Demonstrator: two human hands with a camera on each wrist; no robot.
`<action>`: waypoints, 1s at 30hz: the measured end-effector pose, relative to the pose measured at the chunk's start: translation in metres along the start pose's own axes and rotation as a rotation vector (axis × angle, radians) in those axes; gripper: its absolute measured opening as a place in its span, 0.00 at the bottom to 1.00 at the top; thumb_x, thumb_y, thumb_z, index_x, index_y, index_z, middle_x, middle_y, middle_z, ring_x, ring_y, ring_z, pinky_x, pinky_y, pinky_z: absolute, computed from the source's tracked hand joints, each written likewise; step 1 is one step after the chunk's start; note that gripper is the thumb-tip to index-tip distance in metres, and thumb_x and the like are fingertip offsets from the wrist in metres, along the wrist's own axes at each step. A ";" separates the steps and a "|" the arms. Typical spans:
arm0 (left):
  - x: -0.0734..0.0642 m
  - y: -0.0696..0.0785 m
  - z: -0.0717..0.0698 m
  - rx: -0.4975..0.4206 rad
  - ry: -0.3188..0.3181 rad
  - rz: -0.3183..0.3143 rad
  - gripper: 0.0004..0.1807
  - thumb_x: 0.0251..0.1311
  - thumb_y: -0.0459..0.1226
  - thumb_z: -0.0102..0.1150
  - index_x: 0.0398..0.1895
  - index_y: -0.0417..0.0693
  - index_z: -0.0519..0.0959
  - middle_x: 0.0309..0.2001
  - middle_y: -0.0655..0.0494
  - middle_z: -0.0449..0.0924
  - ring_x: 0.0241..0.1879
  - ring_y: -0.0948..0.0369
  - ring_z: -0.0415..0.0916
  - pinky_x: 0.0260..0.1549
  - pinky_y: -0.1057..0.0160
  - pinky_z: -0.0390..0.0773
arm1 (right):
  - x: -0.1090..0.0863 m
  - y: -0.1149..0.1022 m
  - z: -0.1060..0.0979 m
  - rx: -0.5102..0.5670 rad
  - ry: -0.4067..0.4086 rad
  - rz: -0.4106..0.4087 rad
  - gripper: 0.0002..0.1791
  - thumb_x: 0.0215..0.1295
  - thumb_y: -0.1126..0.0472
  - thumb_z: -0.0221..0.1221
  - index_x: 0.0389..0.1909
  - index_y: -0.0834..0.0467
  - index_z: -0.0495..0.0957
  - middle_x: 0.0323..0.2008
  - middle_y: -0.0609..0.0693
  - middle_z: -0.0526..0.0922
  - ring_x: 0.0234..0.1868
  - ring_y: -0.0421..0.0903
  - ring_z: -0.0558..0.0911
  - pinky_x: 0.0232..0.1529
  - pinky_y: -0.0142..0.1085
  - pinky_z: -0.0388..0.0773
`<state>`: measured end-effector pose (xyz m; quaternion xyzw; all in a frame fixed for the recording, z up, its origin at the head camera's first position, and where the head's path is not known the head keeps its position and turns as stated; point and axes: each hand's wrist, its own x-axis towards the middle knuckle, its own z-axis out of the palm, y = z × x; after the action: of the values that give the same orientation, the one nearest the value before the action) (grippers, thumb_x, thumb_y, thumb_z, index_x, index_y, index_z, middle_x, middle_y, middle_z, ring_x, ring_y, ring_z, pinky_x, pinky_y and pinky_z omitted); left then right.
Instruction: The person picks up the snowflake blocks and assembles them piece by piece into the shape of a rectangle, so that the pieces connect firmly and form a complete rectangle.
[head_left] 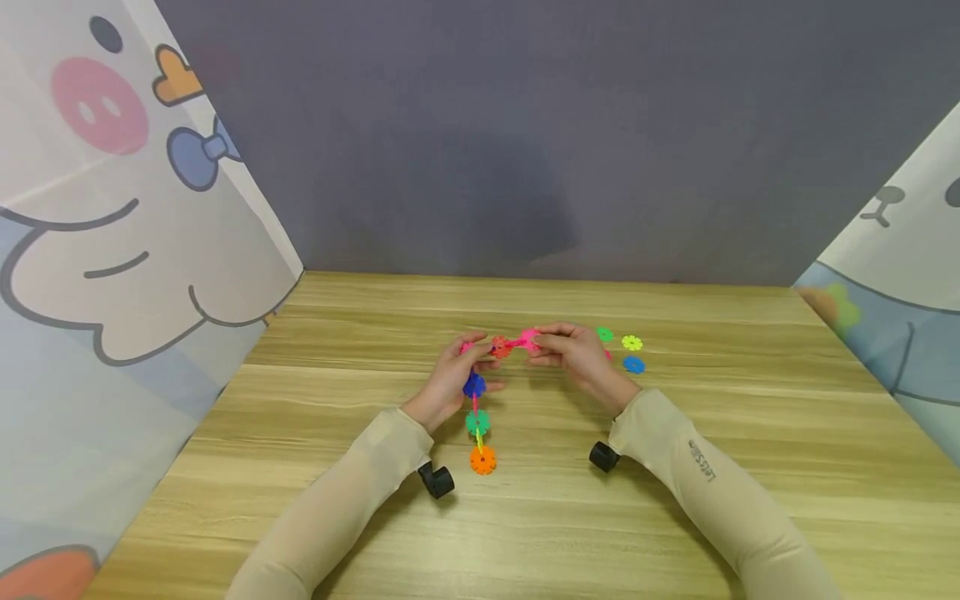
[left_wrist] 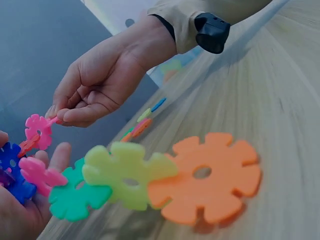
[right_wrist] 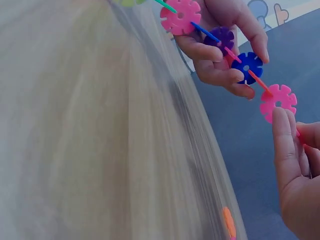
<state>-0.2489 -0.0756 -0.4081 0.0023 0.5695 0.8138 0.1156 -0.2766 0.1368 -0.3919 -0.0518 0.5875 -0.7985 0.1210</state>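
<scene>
A chain of flower-shaped plastic interlocking discs runs between the two hands. My left hand (head_left: pixel 448 377) holds its middle, near a blue disc (right_wrist: pixel 247 68) and a purple disc (right_wrist: pixel 220 41). From there the chain hangs toward me through a green disc (left_wrist: pixel 80 192) and a yellow disc (left_wrist: pixel 131 175) to an orange disc (left_wrist: pixel 207 177) at its end, low over the table. With thumb and fingers, my right hand (head_left: pixel 581 354) pinches a pink piece, mostly hidden by the fingertips, at a pink disc (right_wrist: pixel 278 102) on the chain's other end.
Loose discs lie on the wooden table (head_left: pixel 360 333) beyond the right hand: green (head_left: pixel 604 334), yellow (head_left: pixel 632 342) and blue (head_left: pixel 633 365), others partly hidden. A grey panel (head_left: pixel 480 150) stands at the back, with cartoon-printed cloth (head_left: pixel 135 250) at the sides.
</scene>
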 end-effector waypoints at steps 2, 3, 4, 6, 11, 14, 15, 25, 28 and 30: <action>0.000 -0.001 -0.001 0.012 -0.007 -0.004 0.27 0.73 0.34 0.50 0.71 0.33 0.60 0.41 0.53 0.78 0.37 0.59 0.80 0.33 0.54 0.86 | 0.001 -0.001 -0.001 -0.025 0.001 0.006 0.12 0.70 0.77 0.53 0.52 0.74 0.77 0.32 0.52 0.84 0.29 0.45 0.87 0.44 0.44 0.84; 0.000 -0.001 -0.001 0.014 -0.012 -0.007 0.27 0.73 0.33 0.50 0.71 0.33 0.61 0.41 0.54 0.78 0.37 0.59 0.80 0.33 0.55 0.86 | 0.002 -0.001 -0.001 -0.036 0.001 0.011 0.14 0.71 0.76 0.53 0.55 0.76 0.74 0.33 0.52 0.84 0.29 0.45 0.86 0.45 0.44 0.83; 0.001 -0.001 -0.002 0.019 -0.017 -0.008 0.26 0.73 0.33 0.50 0.71 0.33 0.62 0.40 0.53 0.79 0.36 0.59 0.80 0.33 0.55 0.86 | 0.003 -0.001 -0.001 -0.050 -0.003 0.016 0.16 0.71 0.76 0.52 0.57 0.77 0.72 0.33 0.52 0.84 0.29 0.45 0.86 0.45 0.44 0.83; 0.001 0.000 -0.004 0.040 -0.022 -0.016 0.25 0.72 0.33 0.51 0.70 0.33 0.65 0.39 0.51 0.81 0.36 0.60 0.81 0.33 0.58 0.86 | 0.005 -0.003 -0.001 -0.079 -0.010 0.023 0.19 0.72 0.75 0.52 0.60 0.78 0.69 0.35 0.51 0.84 0.30 0.44 0.86 0.45 0.43 0.84; 0.001 0.001 -0.007 0.128 -0.033 -0.039 0.24 0.70 0.35 0.54 0.68 0.39 0.70 0.46 0.44 0.84 0.40 0.57 0.83 0.27 0.66 0.80 | 0.009 -0.006 -0.001 -0.142 -0.029 0.018 0.20 0.72 0.73 0.53 0.62 0.78 0.68 0.37 0.52 0.84 0.33 0.46 0.87 0.46 0.42 0.83; 0.001 0.003 -0.008 0.145 -0.031 -0.051 0.25 0.70 0.36 0.54 0.69 0.41 0.70 0.46 0.47 0.84 0.42 0.55 0.84 0.26 0.67 0.77 | 0.012 -0.008 0.000 -0.165 -0.041 0.014 0.20 0.72 0.73 0.53 0.62 0.77 0.69 0.38 0.52 0.84 0.34 0.46 0.87 0.45 0.41 0.84; 0.001 0.004 -0.008 0.145 -0.033 -0.054 0.25 0.70 0.35 0.54 0.69 0.41 0.69 0.45 0.49 0.85 0.42 0.55 0.84 0.26 0.67 0.77 | 0.013 -0.009 0.001 -0.170 -0.043 0.013 0.20 0.72 0.73 0.53 0.62 0.77 0.69 0.38 0.52 0.84 0.34 0.46 0.87 0.45 0.41 0.84; 0.000 0.006 -0.010 0.126 -0.110 -0.077 0.31 0.67 0.30 0.55 0.74 0.41 0.63 0.41 0.52 0.83 0.38 0.56 0.84 0.34 0.59 0.83 | 0.018 -0.012 0.008 -0.162 -0.058 0.039 0.19 0.72 0.75 0.53 0.61 0.78 0.69 0.38 0.53 0.84 0.33 0.46 0.86 0.44 0.39 0.84; -0.001 0.006 -0.010 0.132 -0.136 -0.076 0.32 0.66 0.30 0.55 0.74 0.43 0.62 0.39 0.49 0.83 0.39 0.54 0.83 0.34 0.58 0.83 | 0.018 -0.013 0.009 -0.188 -0.075 0.036 0.20 0.72 0.74 0.53 0.61 0.78 0.69 0.38 0.52 0.84 0.34 0.46 0.86 0.46 0.41 0.83; -0.001 0.007 -0.010 0.129 -0.151 -0.074 0.32 0.66 0.29 0.54 0.74 0.44 0.62 0.38 0.47 0.82 0.38 0.54 0.83 0.32 0.58 0.83 | 0.019 -0.013 0.009 -0.200 -0.082 0.030 0.19 0.72 0.75 0.53 0.61 0.78 0.69 0.38 0.52 0.84 0.34 0.46 0.86 0.45 0.40 0.84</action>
<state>-0.2503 -0.0868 -0.4052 0.0500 0.6100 0.7683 0.1875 -0.2942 0.1270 -0.3777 -0.0875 0.6595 -0.7311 0.1511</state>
